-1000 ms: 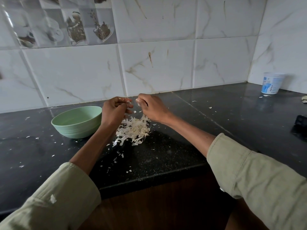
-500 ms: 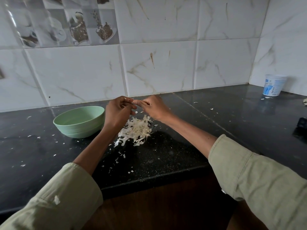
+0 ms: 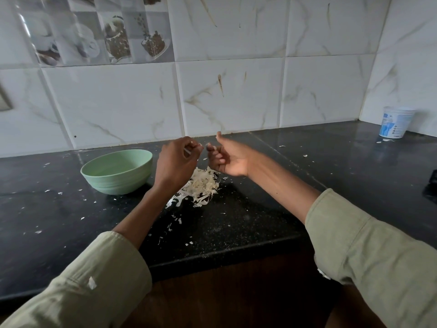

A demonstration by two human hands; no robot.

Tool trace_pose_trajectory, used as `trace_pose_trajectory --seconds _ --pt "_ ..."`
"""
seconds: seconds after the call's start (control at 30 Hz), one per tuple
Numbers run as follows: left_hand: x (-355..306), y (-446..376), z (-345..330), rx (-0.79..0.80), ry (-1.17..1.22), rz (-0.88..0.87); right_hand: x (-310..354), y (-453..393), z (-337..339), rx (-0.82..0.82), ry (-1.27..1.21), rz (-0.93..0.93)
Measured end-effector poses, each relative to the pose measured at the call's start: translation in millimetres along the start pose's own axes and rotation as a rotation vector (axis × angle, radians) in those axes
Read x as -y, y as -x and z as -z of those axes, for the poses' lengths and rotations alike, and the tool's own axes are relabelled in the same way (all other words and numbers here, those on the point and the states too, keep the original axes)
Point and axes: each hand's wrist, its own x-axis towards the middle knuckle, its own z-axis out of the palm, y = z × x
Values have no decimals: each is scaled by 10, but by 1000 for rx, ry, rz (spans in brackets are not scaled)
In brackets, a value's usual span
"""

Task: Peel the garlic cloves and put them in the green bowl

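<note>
My left hand (image 3: 177, 162) is held above the black counter, its fingers curled round a small garlic clove (image 3: 188, 151) of which only a pale sliver shows. My right hand (image 3: 228, 158) is just to its right, palm turned up and fingers curled, pinching a small scrap of garlic skin (image 3: 209, 145) at the fingertips. A narrow gap separates the two hands. The green bowl (image 3: 118, 184) stands on the counter to the left of my left hand; its inside looks bare from here. A heap of garlic peels (image 3: 204, 185) lies under and between the hands.
Flakes of peel are scattered over the black counter (image 3: 260, 209). A white and blue plastic cup (image 3: 395, 123) stands in the far right corner by the tiled wall. A dark object (image 3: 431, 185) sits at the right edge. The counter's front edge runs just below the peel heap.
Half a second ago the fingertips of both hands met over the clove. Now they are apart, and my right hand has drawn back to the right and turned palm up.
</note>
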Motion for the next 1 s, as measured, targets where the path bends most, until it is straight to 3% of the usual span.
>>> trace_pose_trajectory --seconds 0.17,0.47,0.67,0.8,1.0 --pt "-25 34 47 -12 -82 48 33 5 8 -4 -124 38" --pt "11 34 53 42 -174 55 57 43 -42 -34 24 211" --pt "-8 43 36 57 -165 21 -5 70 -117 -94 391 334" --pt "-32 40 35 111 -125 -13 -81 75 -140 -203 752 521" --pt "-36 40 20 180 -150 -31 -159 59 -151 -119 1004 656"
